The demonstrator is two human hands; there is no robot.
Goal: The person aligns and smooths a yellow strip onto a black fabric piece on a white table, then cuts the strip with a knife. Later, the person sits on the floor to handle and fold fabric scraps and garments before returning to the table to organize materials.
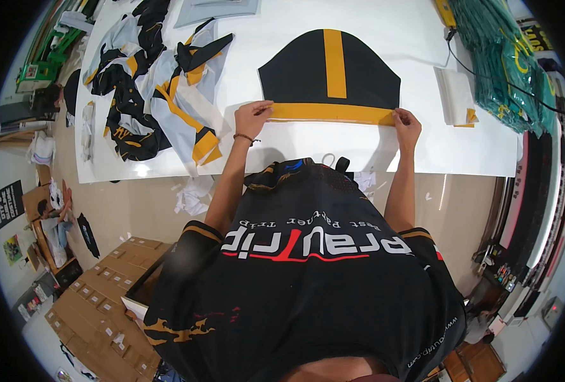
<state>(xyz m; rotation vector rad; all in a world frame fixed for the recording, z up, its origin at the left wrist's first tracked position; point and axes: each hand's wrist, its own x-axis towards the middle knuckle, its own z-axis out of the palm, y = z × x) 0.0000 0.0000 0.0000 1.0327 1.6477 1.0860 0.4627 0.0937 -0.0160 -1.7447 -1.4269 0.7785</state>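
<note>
A black sleeve-shaped fabric panel (295, 70) lies flat on the white table, its domed top pointing away from me. A yellow stripe (335, 63) runs down its middle. Along the panel's near edge stretches a straight yellow fabric band (333, 113); I cannot tell whether it is joined to the panel. My left hand (253, 120), with a dark bracelet at the wrist, pinches the band's left end. At the right end my right hand (407, 128) pinches it between thumb and fingers. Between the two hands the band lies straight.
A heap of black, grey and yellow fabric pieces (142, 95) covers the table's left part. Grey sheets (215, 11) lie at the back. On the right are a stack of pale pieces (453, 95), green plastic bags (492, 57) and a black cable (505, 90). Brown cartons (101, 305) stand lower left.
</note>
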